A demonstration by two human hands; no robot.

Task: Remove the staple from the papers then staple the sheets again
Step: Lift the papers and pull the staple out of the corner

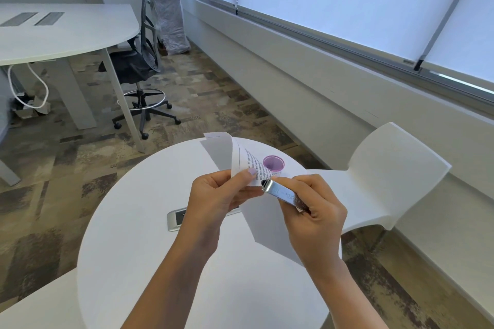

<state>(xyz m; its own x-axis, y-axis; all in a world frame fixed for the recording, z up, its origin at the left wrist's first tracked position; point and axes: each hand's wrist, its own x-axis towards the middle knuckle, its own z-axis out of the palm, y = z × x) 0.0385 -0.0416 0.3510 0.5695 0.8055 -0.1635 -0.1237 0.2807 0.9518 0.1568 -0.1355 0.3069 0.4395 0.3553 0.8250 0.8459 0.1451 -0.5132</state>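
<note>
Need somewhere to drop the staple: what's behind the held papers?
A purple cup stands on the round table behind the papers; its rim shows, its lower part is covered by the sheets.

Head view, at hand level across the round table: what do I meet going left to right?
Metal socket plate → left hand, pinching the papers → silver stapler → right hand gripping it → white chair.
</note>
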